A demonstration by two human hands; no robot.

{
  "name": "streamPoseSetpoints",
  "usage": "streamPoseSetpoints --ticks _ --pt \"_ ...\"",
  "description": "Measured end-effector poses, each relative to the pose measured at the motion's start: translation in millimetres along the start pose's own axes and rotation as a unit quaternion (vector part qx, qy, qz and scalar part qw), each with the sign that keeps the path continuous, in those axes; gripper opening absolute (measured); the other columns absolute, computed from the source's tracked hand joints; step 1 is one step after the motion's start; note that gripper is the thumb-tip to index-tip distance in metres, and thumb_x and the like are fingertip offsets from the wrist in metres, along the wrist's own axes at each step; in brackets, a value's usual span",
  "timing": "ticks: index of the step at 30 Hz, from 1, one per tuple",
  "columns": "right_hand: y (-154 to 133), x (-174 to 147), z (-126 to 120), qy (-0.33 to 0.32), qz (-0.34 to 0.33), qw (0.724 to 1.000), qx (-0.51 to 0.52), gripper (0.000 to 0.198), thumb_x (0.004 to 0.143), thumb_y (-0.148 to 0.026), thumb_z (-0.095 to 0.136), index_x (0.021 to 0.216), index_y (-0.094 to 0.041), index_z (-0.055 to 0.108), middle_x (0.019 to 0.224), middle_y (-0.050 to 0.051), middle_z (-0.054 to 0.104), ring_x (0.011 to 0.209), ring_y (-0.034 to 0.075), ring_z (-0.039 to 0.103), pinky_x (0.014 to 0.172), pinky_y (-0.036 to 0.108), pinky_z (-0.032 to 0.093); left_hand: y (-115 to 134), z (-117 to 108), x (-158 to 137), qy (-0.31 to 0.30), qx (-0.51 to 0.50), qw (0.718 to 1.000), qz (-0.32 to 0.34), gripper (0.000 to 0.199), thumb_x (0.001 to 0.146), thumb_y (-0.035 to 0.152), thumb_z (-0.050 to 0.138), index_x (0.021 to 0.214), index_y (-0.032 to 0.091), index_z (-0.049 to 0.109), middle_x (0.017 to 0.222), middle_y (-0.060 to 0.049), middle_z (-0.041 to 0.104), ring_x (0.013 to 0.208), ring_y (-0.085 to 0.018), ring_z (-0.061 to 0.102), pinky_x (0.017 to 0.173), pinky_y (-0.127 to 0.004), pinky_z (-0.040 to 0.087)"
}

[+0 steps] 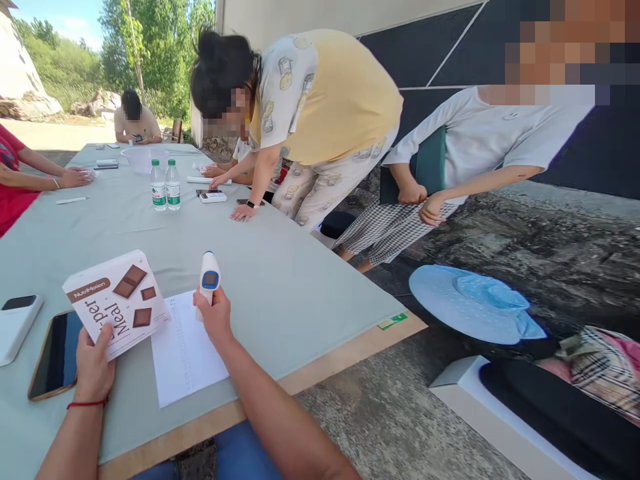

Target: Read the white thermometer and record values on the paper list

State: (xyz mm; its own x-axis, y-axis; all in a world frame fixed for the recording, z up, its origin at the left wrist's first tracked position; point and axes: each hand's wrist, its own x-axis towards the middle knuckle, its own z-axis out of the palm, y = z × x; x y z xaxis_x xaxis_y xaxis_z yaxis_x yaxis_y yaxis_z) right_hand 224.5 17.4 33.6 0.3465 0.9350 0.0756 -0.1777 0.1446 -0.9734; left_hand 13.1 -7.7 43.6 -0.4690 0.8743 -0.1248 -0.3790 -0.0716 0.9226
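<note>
My left hand [97, 363], a red cord at its wrist, is closed on the lower edge of a white box [120, 303] printed with brown chocolate squares and the word Meal. In my right hand [215, 317] is a white infrared thermometer [210, 273], held upright by its handle, its small blue-rimmed screen toward me. A sheet of paper [187, 360] with columns of small marks lies on the table beneath and between both hands. Left of my left hand rest a dark-screened phone [55, 357] and a white power bank [17, 323].
Two water bottles [165, 187] stand mid-table, with a clear plastic basin [143, 160] behind. A person in yellow [345, 93] leans over the table's right side; another holds a dark green folder [430, 160]. A blue sun hat [470, 303] lies at right. Others sit at the far end and left.
</note>
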Motion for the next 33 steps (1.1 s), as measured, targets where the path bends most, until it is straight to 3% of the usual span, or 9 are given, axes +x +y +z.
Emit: streamPoseSetpoints --ticks 3,7,12,18,29,33 --pt "10 -21 6 -0.051 0.04 0.996 0.065 0.024 0.071 -0.041 0.057 0.083 -0.02 0.059 0.057 -0.004 0.052 0.059 0.015 0.049 0.059 0.029 0.044 2 1 -2 0.009 0.002 1.0 0.005 0.063 0.04 0.04 0.093 0.092 0.022 0.064 0.097 0.002 0.067 0.08 -0.014 0.061 0.09 -0.038 0.054" --pt "12 -36 2 -0.113 0.003 0.993 0.044 0.019 0.069 -0.039 0.06 0.069 -0.022 0.052 0.061 -0.003 0.052 0.059 0.013 0.047 0.061 0.029 0.043 1 2 0 -0.001 0.03 0.999 0.013 0.064 0.04 0.043 0.093 0.094 0.021 0.064 0.096 0.001 0.068 0.08 -0.015 0.061 0.091 -0.04 0.054" --pt "7 -43 7 -0.212 0.021 0.976 0.045 0.017 0.071 -0.038 0.058 0.069 -0.023 0.053 0.063 -0.001 0.058 0.063 0.015 0.054 0.065 0.029 0.046 -4 2 2 -0.008 0.028 0.999 0.021 0.066 0.043 0.045 0.092 0.097 0.02 0.064 0.099 -0.001 0.069 0.083 -0.016 0.062 0.092 -0.039 0.053" --pt "4 -43 4 -0.168 0.034 0.985 0.001 0.02 0.07 -0.039 0.062 0.068 -0.021 0.054 0.058 -0.004 0.052 0.056 0.013 0.046 0.056 0.026 0.041 -10 4 -1 -0.038 0.027 0.999 0.011 0.065 0.052 0.048 0.089 0.104 0.019 0.063 0.109 -0.007 0.069 0.095 -0.021 0.065 0.09 -0.038 0.052" --pt "-23 -54 16 -0.245 0.045 0.968 -0.034 0.029 0.081 -0.047 0.056 0.077 -0.019 0.059 0.064 0.0 0.061 0.067 0.017 0.056 0.067 0.029 0.045 -25 -1 1 -0.086 0.073 0.993 0.023 0.065 0.057 0.046 0.087 0.108 0.015 0.061 0.108 -0.011 0.069 0.092 -0.023 0.066 0.077 -0.034 0.053" --pt "-24 -63 14 -0.211 0.069 0.973 -0.067 0.031 0.08 -0.05 0.058 0.081 -0.019 0.06 0.06 -0.002 0.057 0.061 0.015 0.055 0.061 0.027 0.044 -27 -2 0 -0.088 0.061 0.994 0.02 0.062 0.06 0.045 0.086 0.11 0.015 0.062 0.109 -0.011 0.069 0.093 -0.023 0.066 0.081 -0.035 0.052"
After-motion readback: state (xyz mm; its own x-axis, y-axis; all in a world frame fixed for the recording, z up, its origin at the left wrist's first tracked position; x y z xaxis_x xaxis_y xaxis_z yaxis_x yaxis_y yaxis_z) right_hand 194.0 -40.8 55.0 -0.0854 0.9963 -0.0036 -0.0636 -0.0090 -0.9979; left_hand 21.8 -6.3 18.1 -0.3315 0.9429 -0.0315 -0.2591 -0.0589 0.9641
